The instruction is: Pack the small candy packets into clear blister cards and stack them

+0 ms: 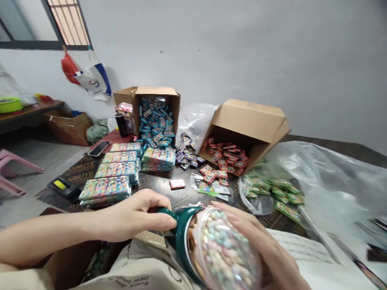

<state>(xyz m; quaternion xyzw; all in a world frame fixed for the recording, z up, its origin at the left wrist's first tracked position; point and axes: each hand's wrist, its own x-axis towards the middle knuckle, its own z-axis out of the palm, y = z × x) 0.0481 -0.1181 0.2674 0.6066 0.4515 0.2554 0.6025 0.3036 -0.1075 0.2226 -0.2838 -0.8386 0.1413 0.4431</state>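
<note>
A dark green mug [181,233] is tilted at the bottom middle, close to my body. It is topped by a clear domed lid [226,249] full of pastel beads, with a pinkish-gold band below the dome. My left hand [148,213] is closed round the mug's handle, thumb on top. Across the dome's right side curve the fingers of my right hand [260,241], slightly blurred and gripping the lid. Just beyond the mug, a small red-and-white packet [177,184] lies on the dark table. The mug's underside is hidden.
Stacks of colourful packs [105,187] stand at left, near a phone [99,148] and a black device [65,189]. Behind are a carton of blue packets [157,121] and a tipped carton [248,121] of red ones. Green packets [284,191] and plastic sheeting [332,181] lie right.
</note>
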